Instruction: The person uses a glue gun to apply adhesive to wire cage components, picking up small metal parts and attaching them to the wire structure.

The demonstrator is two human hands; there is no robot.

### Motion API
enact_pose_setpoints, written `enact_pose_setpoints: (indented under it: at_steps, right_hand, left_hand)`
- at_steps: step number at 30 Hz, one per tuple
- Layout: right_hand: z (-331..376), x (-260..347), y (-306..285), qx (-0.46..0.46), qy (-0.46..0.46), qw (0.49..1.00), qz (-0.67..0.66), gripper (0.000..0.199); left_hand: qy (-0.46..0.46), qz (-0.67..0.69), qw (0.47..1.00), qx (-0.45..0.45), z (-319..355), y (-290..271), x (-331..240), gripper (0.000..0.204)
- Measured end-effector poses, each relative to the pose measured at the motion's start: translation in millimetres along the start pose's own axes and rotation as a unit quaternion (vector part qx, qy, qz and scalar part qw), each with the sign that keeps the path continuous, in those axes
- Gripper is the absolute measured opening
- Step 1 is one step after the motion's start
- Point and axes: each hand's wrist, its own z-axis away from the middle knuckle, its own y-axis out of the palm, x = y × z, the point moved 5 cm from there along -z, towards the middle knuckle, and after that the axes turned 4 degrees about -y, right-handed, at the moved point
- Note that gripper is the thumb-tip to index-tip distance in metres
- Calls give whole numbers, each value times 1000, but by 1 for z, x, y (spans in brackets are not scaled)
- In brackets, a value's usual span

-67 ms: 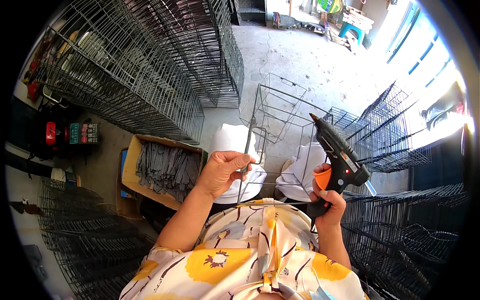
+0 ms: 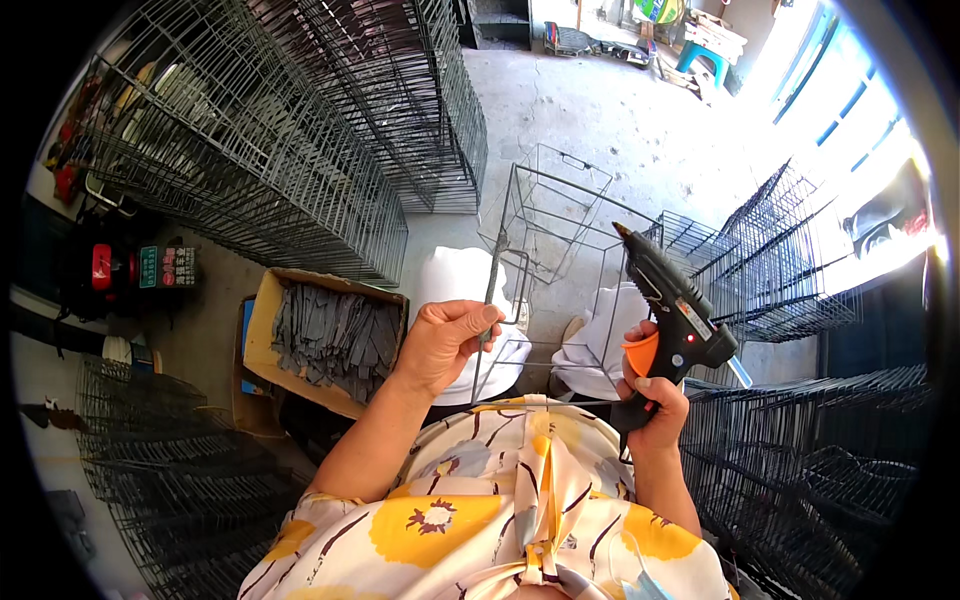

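Glue gun (image 2: 672,305), black with an orange trigger, sits upright in my right hand (image 2: 655,400); its nozzle points up and away from me toward the wire frame (image 2: 560,250) in front of my knees. I read the right hand as wrapped tight around the grip, with 1 finger lying against the trigger. A clear glue stick juts from the rear of the gun body, and a small red lamp shows on its side.

My left hand (image 2: 445,340) is pinched closed on a thin dark strip (image 2: 492,285), thumb against fingertips. That strip stands nearly upright and lies along a vertical rod of the wire frame; I cannot tell whether strip and rod touch.

The frame is an open box of thin grey wire resting on the concrete floor (image 2: 600,120), just beyond 2 white shoes (image 2: 460,290). The gun nozzle is near the frame's upper right edge, apart from the strip.

A cardboard box (image 2: 262,330) filled with grey strips of the same kind sits to my left, near the left forearm. Stacks of finished wire cages (image 2: 260,150) stand along the left side and further ones at the right. A floral yellow and white garment (image 2: 500,500) fills the lower centre of the view.
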Motion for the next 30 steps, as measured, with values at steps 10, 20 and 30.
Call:
enact_pose_setpoints:
  at_steps: [10,20,30]
  right_hand:
    - [-1,3,3,39,29,996,-71,69]
    - [-5,3,-15,192,31,968,-158,71]
    - [-25,75,-43,187,-172,953,-164,63]
  left_hand:
    - [15,42,994,-95,-79,-61,-22,28]
    - [-140,256,949,115,-214,1,-68,34]
    - [94,-68,913,390,-78,99,-48,29]
